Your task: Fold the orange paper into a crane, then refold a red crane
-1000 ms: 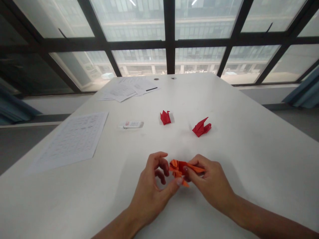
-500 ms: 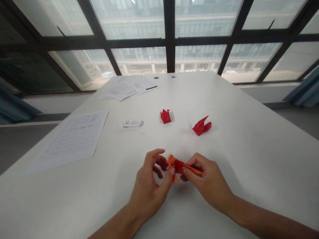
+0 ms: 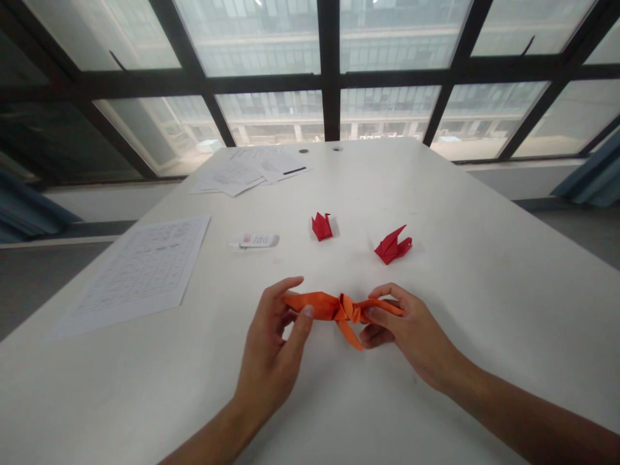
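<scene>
The orange paper (image 3: 317,305) is held between the fingers of both hands, its long axis laid side to side, from one set of fingers to the other. Its broad end is pinched by the thumb and fingers of the left hand (image 3: 271,345), the index finger raised clear of it. The narrow opposite end is gripped by the fingers of the right hand (image 3: 420,339), to which the knotted middle lies nearer. From that middle a loose strip is pointed down toward the right fingertips; whether it is touched cannot be told. Beyond the right fingers, a red bird (image 3: 394,249) is set on the counter (image 3: 484,278); beyond the left ones, a white packet (image 3: 260,241) is seen, with loose papers (image 3: 225,179) farther off.
</scene>
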`<state>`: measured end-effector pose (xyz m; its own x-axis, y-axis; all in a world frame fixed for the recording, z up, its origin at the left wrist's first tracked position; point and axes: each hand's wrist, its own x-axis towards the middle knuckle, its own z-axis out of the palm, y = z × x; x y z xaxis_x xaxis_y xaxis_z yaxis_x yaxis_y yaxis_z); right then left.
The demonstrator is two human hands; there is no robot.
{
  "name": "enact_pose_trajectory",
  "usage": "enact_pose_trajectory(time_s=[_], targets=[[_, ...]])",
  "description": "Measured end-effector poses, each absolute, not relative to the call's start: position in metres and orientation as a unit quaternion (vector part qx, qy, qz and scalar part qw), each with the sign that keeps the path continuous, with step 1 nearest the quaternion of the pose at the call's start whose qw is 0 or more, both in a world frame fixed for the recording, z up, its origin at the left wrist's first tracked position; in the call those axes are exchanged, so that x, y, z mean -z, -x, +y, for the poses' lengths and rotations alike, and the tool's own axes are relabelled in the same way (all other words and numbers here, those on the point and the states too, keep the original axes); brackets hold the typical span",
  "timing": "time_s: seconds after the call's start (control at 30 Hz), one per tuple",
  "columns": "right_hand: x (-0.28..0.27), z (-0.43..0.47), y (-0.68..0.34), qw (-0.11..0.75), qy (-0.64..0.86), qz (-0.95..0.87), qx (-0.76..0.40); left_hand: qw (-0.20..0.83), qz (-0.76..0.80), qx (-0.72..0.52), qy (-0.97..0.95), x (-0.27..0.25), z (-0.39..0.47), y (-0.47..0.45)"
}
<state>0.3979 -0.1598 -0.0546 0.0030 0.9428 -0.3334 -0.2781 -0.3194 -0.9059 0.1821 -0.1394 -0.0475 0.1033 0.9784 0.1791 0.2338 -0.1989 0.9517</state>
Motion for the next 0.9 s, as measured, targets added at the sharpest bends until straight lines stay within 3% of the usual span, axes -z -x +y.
enact_pose_trajectory(time_s=[0.23,0.63,0.9], targets=[[0.057,-0.157,-0.404,0.475,0.484,-0.327,-0.658,0.484,0.488,-0.455,-0.567,0.044,-0.127,-0.18],[0.056,-0.16,-0.401,0.454,0.521,-0.374,-0.618,0.411,0.579,-0.351,-0.61,0.045,-0.121,-0.181],[0.054,-0.164,-0.397,0.44,0.538,-0.408,-0.591,0.49,0.553,-0.336,-0.584,0.043,-0.122,-0.183]])
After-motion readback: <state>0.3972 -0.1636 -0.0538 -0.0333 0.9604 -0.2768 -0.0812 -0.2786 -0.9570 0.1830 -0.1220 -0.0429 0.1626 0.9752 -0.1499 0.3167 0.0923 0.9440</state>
